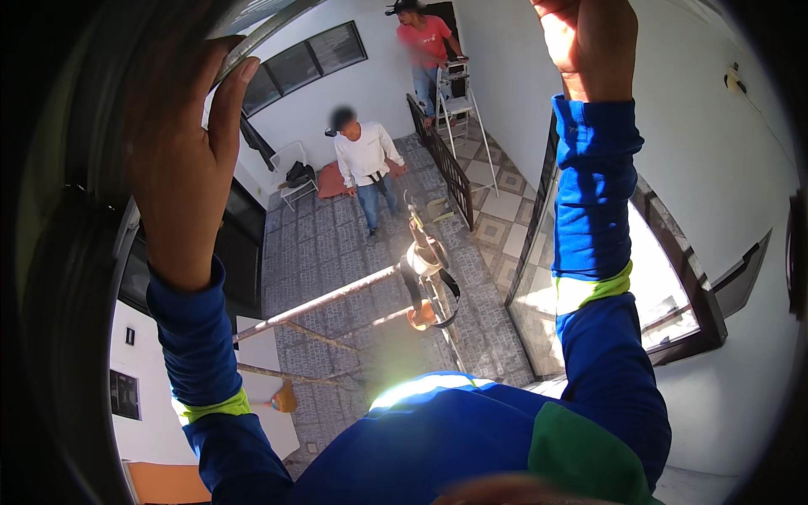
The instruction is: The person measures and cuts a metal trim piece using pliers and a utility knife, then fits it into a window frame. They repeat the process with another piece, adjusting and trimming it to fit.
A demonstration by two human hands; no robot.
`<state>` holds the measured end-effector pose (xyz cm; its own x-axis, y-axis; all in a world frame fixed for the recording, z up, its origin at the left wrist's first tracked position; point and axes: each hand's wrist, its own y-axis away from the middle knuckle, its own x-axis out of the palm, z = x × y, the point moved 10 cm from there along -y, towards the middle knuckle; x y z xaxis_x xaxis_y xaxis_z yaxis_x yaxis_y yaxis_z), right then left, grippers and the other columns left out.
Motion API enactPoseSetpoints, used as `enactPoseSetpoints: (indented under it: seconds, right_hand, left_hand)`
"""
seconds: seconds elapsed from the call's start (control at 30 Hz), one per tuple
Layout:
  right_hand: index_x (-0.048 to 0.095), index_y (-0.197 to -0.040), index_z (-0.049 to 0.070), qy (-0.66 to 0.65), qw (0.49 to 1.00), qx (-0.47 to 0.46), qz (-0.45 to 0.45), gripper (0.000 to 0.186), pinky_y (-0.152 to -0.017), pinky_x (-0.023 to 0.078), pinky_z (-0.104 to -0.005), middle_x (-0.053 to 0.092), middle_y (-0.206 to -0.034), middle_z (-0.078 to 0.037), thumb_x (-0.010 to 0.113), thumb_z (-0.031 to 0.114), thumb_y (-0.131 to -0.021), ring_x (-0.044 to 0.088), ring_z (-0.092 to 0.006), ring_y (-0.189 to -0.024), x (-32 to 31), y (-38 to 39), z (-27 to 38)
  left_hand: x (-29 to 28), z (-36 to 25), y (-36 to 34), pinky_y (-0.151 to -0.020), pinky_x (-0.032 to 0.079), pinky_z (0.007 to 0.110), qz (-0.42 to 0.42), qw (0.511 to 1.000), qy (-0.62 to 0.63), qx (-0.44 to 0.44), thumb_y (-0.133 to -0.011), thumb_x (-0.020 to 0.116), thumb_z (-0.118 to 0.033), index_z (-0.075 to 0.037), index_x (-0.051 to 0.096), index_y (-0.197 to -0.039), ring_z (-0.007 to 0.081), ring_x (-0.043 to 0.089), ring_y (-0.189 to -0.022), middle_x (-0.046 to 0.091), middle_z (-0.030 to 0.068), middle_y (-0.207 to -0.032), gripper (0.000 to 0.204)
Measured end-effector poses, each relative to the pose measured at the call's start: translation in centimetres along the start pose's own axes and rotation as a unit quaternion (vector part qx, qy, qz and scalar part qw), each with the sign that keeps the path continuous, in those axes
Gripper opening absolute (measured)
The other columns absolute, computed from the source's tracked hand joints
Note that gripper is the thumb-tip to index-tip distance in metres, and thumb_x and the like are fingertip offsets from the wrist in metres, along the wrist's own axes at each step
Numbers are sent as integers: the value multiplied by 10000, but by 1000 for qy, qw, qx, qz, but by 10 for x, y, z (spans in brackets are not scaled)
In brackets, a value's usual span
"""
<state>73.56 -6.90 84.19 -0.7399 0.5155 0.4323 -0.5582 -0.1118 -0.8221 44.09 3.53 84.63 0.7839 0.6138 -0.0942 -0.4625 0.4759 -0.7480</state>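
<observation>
Both my arms, in blue sleeves with yellow-green bands, reach up overhead. My left hand (189, 160) is closed at the upper left, its thumb and fingers on either side of the edge of a long light-grey metal strip (273, 29). My right hand (593, 46) is raised at the upper right. The top edge cuts off its fingers, so whatever it touches is out of sight. Below and between my arms stands a scaffold post (442, 307) with a pale tube (328, 299) running off to the left. A white ring-shaped item (423, 258) and dark straps hang at the post's top.
Far below, a person in a white shirt (364, 156) stands on the grey patterned floor (307, 240). Another person in a red shirt (427, 42) is by a white stepladder (457, 105), behind a dark railing (442, 160). A white chair (295, 181) stands near the wall. A dark-framed window (665, 269) lies beside my right arm.
</observation>
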Motion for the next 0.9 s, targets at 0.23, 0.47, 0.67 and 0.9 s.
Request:
enactPoseSetpoints:
  seconds: [0.23, 0.47, 0.67, 0.9]
  right_hand:
    - [567, -864, 4, -48, 998, -11, 31, 437, -627, 574, -256, 616, -778, -92, 531, 405, -1036, 666, -177, -711, -70, 17, -11]
    - [580, -1006, -2, 11, 985, 136, -103, 418, -671, 549, -279, 631, -861, -115, 506, 407, -1045, 667, -180, -792, -183, 99, -77]
    - [546, -1261, -8, 40, 934, 286, -209, 407, -918, 570, -409, 676, -1147, -236, 458, 336, -1062, 679, -277, -1033, -271, 254, -129]
    - [556, -1315, 31, 82, 885, 344, -303, 423, -939, 529, -423, 657, -1204, -198, 481, 353, -1049, 630, -251, -1103, -310, 333, -114]
  left_hand:
    - [14, -69, -11, -758, 519, 385, 86, 995, -14, 45, -848, 732, -159, -52, 593, -1150, 257, 647, -885, 642, 120, -1028, 350]
    - [81, -132, 63, -713, 570, 368, 161, 950, 257, -70, -906, 728, -222, -85, 653, -1177, 289, 692, -881, 686, 100, -1033, 313]
    - [144, -244, 151, -715, 564, 375, 318, 817, 449, -172, -837, 764, -254, -36, 603, -1211, 271, 663, -828, 627, 111, -951, 462]
    - [164, -296, 208, -867, 464, 429, 356, 780, 486, -171, -852, 731, -265, -60, 561, -1251, 297, 591, -1001, 572, 115, -1044, 479]
